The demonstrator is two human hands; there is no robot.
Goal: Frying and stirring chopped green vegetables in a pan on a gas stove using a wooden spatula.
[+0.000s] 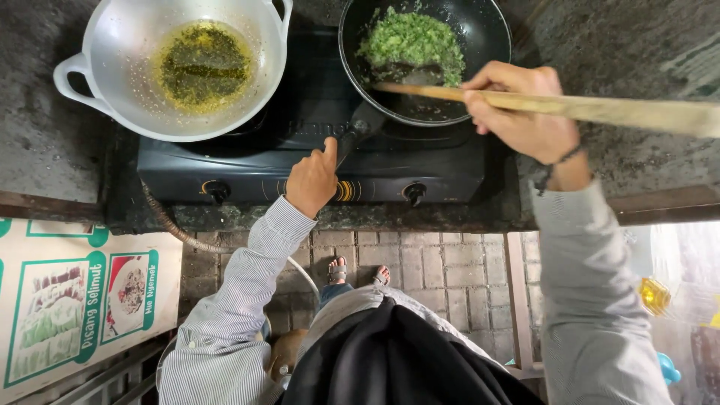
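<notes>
Pale metal two-handled wok (112,71) holding dark yellowish oil (204,66), on a black two-burner gas stove (247,169). Brick-paved floor (442,266) below; printed green-and-cream poster (75,300) at left.

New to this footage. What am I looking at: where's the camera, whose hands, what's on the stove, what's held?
There is no machine here: a person cooks with bare hands, and the single picture comes from a camera on their head, looking straight down. You see striped sleeves, a dark apron and feet on brick paving below.

On the stone counter sits a black two-burner gas stove. On its left burner stands a silver two-handled wok holding dark oil with bits in it. On the right burner is a black frying pan with chopped green food.

The left hand grips the pan's black handle. The right hand holds a long wooden spatula, its tip in the pan.
</notes>
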